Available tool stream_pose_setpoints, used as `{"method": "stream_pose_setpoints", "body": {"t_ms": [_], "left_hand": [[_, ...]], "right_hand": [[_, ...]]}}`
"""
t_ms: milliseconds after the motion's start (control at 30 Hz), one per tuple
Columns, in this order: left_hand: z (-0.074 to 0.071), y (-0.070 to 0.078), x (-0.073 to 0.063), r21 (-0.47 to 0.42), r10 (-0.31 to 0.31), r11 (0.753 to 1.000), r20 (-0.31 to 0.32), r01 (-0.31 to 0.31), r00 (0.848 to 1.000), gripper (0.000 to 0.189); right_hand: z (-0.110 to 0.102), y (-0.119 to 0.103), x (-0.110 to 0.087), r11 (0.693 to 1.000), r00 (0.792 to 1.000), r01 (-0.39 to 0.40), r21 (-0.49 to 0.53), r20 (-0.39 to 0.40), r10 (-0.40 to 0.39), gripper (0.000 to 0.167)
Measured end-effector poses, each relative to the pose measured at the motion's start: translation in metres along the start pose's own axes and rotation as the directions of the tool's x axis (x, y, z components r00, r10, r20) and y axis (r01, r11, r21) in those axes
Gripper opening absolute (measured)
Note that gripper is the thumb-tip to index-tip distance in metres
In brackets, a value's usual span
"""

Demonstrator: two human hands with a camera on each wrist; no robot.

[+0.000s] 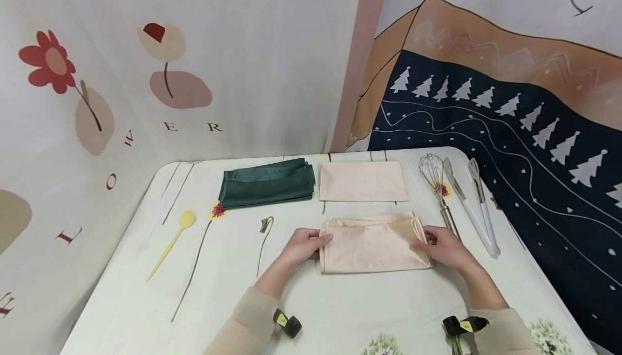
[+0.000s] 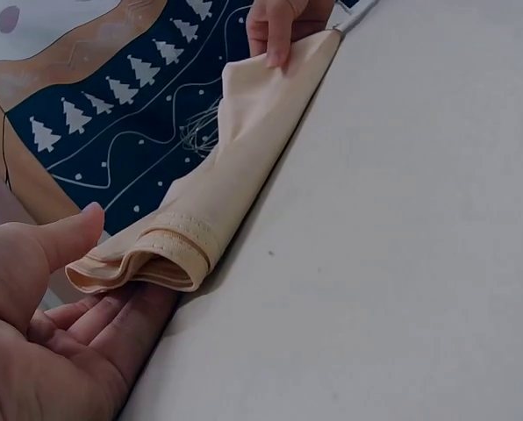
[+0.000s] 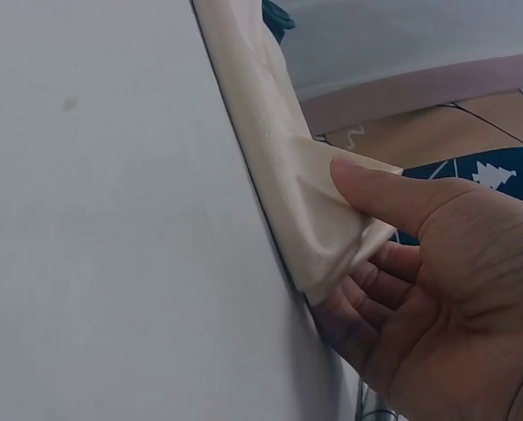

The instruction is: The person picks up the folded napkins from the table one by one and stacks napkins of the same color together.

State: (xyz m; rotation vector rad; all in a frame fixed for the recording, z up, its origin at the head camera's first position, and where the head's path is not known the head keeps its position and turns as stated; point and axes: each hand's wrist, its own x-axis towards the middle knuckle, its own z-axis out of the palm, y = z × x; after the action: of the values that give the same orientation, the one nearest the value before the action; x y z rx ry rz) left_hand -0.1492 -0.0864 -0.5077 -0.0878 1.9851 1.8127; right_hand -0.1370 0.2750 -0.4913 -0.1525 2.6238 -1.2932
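A folded peach cloth (image 1: 374,244) with stitched, layered edges lies near the middle of the table. At its left end is my left hand (image 1: 302,246), thumb over the top and fingers tucked beneath, as the left wrist view also shows around the rolled layers (image 2: 169,250). My right hand (image 1: 444,246) pinches the other end; in the right wrist view the thumb (image 3: 376,189) presses the cloth's corner and the fingers sit under it. Just behind lie a second, flat-folded peach cloth (image 1: 362,182) and a folded dark green cloth (image 1: 267,183).
A whisk (image 1: 446,214) and two pairs of tongs with white handles (image 1: 473,217) (image 1: 483,203) lie at the right. On the left is a yellow spoon (image 1: 167,244). Printed curtains (image 1: 272,63) hang behind the white, flower-patterned tablecloth (image 1: 218,301).
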Motion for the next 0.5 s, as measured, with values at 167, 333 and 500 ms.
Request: {"method": "stream_pose_setpoints", "body": {"t_ms": [167,333,500], "left_hand": [[-0.001,-0.001,-0.005,0.012,0.028,1.0,0.057,-0.028,0.998,0.031],[-0.003,-0.002,-0.008,0.048,0.047,0.998,0.08,-0.051,0.996,0.028],[-0.004,-0.001,-0.01,0.066,0.056,0.996,0.064,-0.06,0.996,0.026]], "right_hand": [[-0.005,0.001,-0.01,1.0,0.998,-0.031,-0.004,0.05,0.031,0.021],[-0.006,0.001,-0.014,1.0,0.997,-0.006,0.003,0.075,0.006,0.021],[-0.005,0.003,-0.016,0.999,0.998,0.051,-0.01,0.026,-0.051,0.031]]}}
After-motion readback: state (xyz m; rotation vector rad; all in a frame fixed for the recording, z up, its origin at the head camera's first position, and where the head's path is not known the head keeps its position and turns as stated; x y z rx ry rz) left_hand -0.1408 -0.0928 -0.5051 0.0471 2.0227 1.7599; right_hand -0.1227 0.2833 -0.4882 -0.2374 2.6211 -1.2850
